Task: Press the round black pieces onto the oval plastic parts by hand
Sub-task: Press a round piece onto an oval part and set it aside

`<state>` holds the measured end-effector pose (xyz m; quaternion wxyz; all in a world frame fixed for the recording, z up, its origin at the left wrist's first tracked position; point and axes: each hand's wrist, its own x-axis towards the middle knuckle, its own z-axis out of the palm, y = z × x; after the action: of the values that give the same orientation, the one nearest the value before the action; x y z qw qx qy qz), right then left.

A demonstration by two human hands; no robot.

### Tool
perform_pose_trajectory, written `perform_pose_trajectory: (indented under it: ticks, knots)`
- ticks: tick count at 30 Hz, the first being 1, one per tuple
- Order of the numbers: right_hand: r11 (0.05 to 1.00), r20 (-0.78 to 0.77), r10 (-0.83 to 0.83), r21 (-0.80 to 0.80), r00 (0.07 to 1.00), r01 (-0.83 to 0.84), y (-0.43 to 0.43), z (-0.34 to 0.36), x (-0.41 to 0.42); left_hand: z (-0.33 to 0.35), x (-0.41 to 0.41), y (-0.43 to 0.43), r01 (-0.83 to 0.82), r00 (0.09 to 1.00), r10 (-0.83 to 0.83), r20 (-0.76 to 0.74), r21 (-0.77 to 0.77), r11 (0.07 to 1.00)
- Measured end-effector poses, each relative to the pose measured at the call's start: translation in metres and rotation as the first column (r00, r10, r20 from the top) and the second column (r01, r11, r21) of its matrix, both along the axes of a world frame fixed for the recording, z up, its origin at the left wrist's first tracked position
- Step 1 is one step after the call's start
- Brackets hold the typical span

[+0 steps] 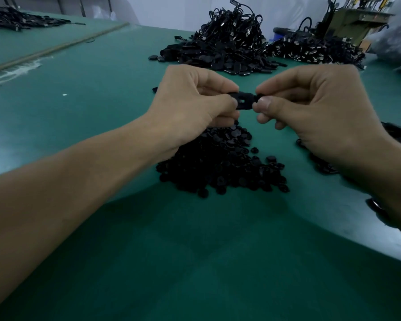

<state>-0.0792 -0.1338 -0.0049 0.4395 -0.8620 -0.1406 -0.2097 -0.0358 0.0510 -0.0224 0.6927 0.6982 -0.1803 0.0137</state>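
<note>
both hands pinched one oval plastic part (244,101) above the counter (102,100): left hand (195,105), right hand (310,105). a crooked round piece might pop off into the pile of round black pieces (220,165).

Green table (79,100); black round pieces (218,163); seemingly black cables (232,26).

One held oval part (245,101), one round-piece heap (220,163), two cable heaps (232,31)

A factory assembly workshop: a long green worktop (79,100) carries loose heaps of round black pieces (218,163), oval plastic parts (218,59) and tangled black cables (234,26). Yellowish industrial machinery (347,22) stands at the far right.
</note>
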Motion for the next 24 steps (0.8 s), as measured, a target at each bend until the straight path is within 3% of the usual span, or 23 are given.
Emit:
perform_pose_trajectory:
  ticks: [15,24]
  knots:
    - [0.997,0.028,-0.08,-0.006,0.996,0.08,0.0071,-0.0013,-0.0016,0.0001,-0.0055,-0.0044,0.079,0.994,-0.08,0.08,0.011,0.997]
    - [0.989,0.032,-0.065,-0.129,0.997,0.069,0.0057,0.0004,-0.0015,-0.0016,-0.0038,-0.003,0.057,0.981,-0.077,0.179,0.114,0.992]
